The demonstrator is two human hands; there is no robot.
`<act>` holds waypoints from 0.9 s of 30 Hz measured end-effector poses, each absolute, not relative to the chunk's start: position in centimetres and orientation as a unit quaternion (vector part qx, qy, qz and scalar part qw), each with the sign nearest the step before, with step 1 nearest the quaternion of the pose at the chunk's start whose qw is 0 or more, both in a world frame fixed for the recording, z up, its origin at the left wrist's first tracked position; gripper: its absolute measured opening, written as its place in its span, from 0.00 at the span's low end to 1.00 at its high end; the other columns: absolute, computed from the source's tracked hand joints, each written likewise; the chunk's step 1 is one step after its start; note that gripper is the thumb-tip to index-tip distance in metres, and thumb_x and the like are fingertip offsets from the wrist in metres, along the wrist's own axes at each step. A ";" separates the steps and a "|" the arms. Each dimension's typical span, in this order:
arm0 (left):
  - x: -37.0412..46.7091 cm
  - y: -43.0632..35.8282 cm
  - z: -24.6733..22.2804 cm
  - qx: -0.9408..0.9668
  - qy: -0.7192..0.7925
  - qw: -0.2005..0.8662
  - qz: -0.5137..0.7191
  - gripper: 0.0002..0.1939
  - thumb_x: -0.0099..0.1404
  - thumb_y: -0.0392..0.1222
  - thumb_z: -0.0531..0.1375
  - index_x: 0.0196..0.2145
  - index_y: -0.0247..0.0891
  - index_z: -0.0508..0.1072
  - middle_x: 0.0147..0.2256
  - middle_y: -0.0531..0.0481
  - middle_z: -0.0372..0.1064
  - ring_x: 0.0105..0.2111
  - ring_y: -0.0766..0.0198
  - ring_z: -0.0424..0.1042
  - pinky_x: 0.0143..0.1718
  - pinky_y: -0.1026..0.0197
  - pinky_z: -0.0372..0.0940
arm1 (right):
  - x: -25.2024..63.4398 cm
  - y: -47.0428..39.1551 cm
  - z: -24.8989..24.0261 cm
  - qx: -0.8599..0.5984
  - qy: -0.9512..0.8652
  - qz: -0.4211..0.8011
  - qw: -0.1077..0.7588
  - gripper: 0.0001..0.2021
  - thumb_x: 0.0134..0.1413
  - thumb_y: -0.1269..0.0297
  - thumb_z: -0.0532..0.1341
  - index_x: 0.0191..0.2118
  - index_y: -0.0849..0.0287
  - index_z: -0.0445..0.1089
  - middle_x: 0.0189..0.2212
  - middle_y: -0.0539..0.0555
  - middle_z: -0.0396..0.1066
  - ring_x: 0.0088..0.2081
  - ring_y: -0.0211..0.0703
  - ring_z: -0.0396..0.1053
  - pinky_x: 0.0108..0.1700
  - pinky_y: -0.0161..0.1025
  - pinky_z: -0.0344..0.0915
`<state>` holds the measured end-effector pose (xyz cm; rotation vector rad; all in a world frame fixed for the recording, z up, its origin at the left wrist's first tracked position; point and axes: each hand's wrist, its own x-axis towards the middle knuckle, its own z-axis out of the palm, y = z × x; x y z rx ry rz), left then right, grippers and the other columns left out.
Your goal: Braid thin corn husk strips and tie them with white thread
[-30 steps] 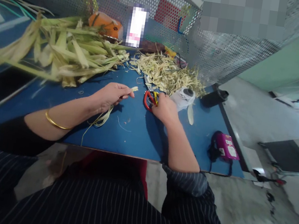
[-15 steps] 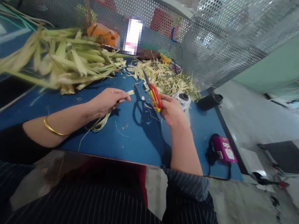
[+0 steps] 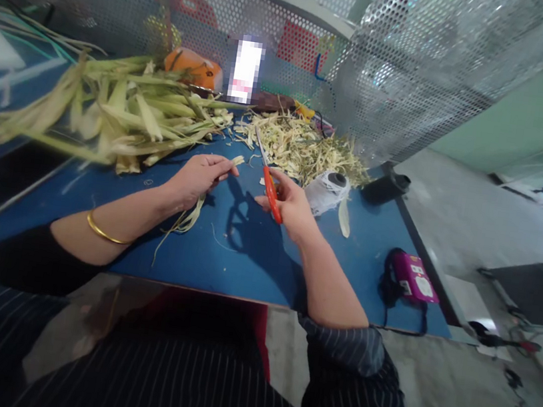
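Observation:
Between the thumb and fingers of my left hand point(image 3: 203, 179) is a bundle of pale corn husk strips point(image 3: 190, 218). Its short end pokes out past the fingertips, and the long strands hang below the palm. My right hand point(image 3: 287, 204) grips scissors point(image 3: 271, 193) with red handles, the blades pointing up and away from me. The scissors are apart from the bundle. Just right of that hand stands a spool of white thread point(image 3: 326, 192). Beyond the blades lies a heap of cut husk scraps point(image 3: 300, 141).
A pile of long green-yellow husks point(image 3: 133, 110) covers the left back of the blue table point(image 3: 203, 258). A lit phone point(image 3: 246, 70) stands before the perforated metal screen point(image 3: 219, 1). At right are a black cylinder point(image 3: 385, 188), a purple box point(image 3: 415, 276) with a black cord and the table's edge.
My right hand has moved slightly left and turned the scissors, uncovering the white spool. My left hand still holds the strips. The whole view has shifted slightly.

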<state>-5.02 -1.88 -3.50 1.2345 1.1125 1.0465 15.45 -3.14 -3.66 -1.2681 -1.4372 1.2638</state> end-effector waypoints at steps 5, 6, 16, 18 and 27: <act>-5.4 -1.5 -3.7 0.521 0.459 0.545 0.470 0.12 0.65 0.44 0.58 0.29 0.33 0.73 0.19 0.58 0.52 0.15 0.74 0.45 0.17 0.65 0.39 | 15.5 -3.5 -3.5 -0.490 -0.616 0.505 0.353 0.28 0.41 0.57 0.69 0.50 0.54 0.63 0.29 0.45 0.64 0.29 0.35 0.63 0.37 0.39 0.64; -5.5 -1.4 -3.8 0.519 0.455 0.543 0.478 0.12 0.65 0.44 0.58 0.29 0.33 0.73 0.19 0.58 0.52 0.15 0.74 0.45 0.17 0.65 0.38 | 15.5 -3.6 -3.5 -0.482 -0.629 0.505 0.341 0.27 0.41 0.57 0.69 0.49 0.53 0.62 0.30 0.45 0.64 0.30 0.35 0.63 0.38 0.39 0.64; -5.3 -1.1 -3.8 0.490 0.461 0.544 0.501 0.09 0.64 0.37 0.56 0.28 0.34 0.72 0.19 0.58 0.52 0.14 0.74 0.44 0.16 0.66 0.38 | 15.2 -4.1 -3.7 -0.491 -0.691 0.437 0.302 0.24 0.43 0.50 0.69 0.45 0.55 0.67 0.26 0.44 0.62 0.27 0.33 0.57 0.31 0.36 0.57; -5.2 -1.0 -4.0 0.500 0.469 0.539 0.490 0.09 0.63 0.37 0.56 0.28 0.33 0.73 0.19 0.58 0.53 0.15 0.74 0.46 0.16 0.66 0.39 | 15.0 -4.1 -3.9 -0.485 -0.693 0.428 0.318 0.24 0.43 0.50 0.69 0.44 0.57 0.69 0.29 0.47 0.65 0.29 0.34 0.59 0.33 0.36 0.58; -5.4 -0.9 -4.1 0.536 0.459 0.536 0.463 0.11 0.65 0.40 0.55 0.31 0.32 0.74 0.19 0.59 0.50 0.16 0.73 0.44 0.17 0.65 0.38 | 14.5 -4.7 -3.3 -0.480 -0.658 0.485 0.318 0.22 0.47 0.44 0.65 0.40 0.59 0.72 0.21 0.45 0.60 0.22 0.31 0.55 0.25 0.34 0.53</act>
